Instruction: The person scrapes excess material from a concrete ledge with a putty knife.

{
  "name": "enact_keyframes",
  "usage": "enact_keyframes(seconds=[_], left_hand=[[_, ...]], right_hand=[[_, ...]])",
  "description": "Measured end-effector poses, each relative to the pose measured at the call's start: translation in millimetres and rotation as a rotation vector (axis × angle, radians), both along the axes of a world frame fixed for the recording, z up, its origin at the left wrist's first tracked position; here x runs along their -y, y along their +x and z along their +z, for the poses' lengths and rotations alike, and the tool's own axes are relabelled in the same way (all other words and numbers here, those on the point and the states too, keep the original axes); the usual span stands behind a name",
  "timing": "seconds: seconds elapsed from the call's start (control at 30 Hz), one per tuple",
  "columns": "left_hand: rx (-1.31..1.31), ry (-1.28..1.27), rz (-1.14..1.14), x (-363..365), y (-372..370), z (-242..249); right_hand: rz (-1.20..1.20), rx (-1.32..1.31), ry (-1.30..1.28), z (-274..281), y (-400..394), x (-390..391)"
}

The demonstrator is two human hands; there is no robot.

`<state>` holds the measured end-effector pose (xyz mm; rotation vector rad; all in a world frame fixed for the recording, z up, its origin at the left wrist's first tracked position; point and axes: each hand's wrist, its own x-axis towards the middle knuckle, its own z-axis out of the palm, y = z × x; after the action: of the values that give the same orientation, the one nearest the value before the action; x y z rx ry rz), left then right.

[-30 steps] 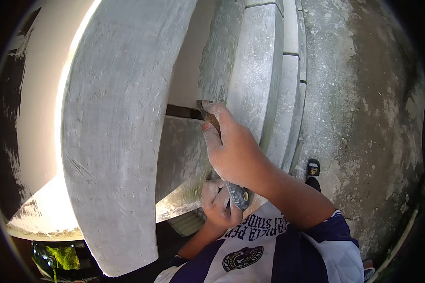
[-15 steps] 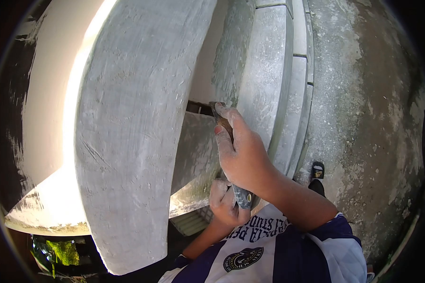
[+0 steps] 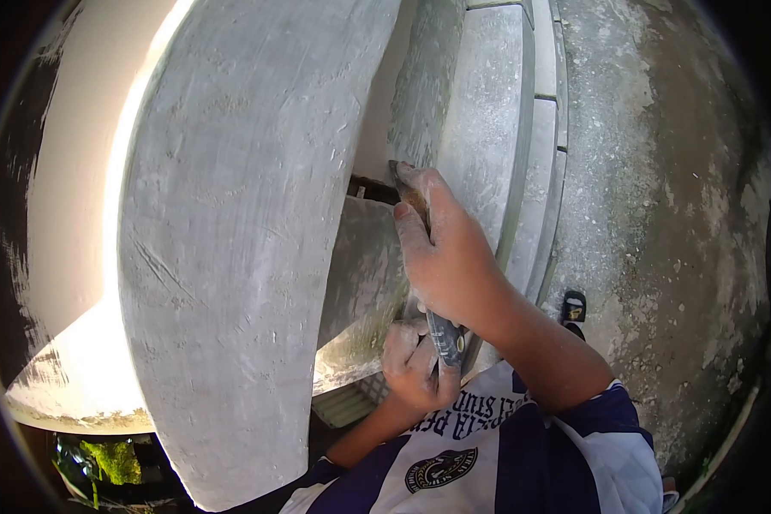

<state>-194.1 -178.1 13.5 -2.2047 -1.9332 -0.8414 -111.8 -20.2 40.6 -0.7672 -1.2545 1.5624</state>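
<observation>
Scraper-like tool [image 3: 415, 203] is held in R. hand [image 3: 452, 257], its dark tip set against pale wall strip [image 3: 375, 141], just above dark slot [image 3: 373, 189]. Thumb & index are clenched round the brownish part nr the tip; other fingers are mostly hidden. Dark handle [image 3: 447, 341] w/ gold-rimmed hole is seen below R. wrist; whether it's one pc. w/ the tip can't be told, the middle being covered. L. hand [image 3: 413, 367] is curled right beside handle; whether it's gripped by those fingers can't be told. Both hands are dusted w/ whitish powder.

Vs. half a sec. ago: tip has been shifted up, a bit farther from slot, & is now seen narrower, more edge-on. More of handle is exposed above L. hand.

Slot is bordered below by dark grey block [image 3: 364, 257], on the L. by big grey slab [image 3: 236, 257]; grey ledges [image 3: 488, 103] are seen to the R., then stained concrete floor [image 3: 685, 214].

Writing: on white/navy shirt [image 3: 544, 471], 2 lines of black gothic-type lettering [image 3: 480, 409] are shown upside down, partly lost in folds, not surely legible. Round dark crest [image 3: 441, 471] is printed nearby, its rim text too small to read. Black slipper [image 3: 574, 307] is marked w/ a yellowish logo, unreadable.
</observation>
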Motion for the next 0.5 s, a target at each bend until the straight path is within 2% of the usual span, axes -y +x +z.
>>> enact_keyframes(seconds=[0.1, 0.5], left_hand=[[-0.009, 0.009, -0.013, 0, 0, 0], [-0.006, -0.027, 0.010, 4, -1, -2]], right_hand=[[-0.082, -0.019, 0.063, -8, -2, -2], [-0.050, -0.019, 0.037, -12, 4, 0]])
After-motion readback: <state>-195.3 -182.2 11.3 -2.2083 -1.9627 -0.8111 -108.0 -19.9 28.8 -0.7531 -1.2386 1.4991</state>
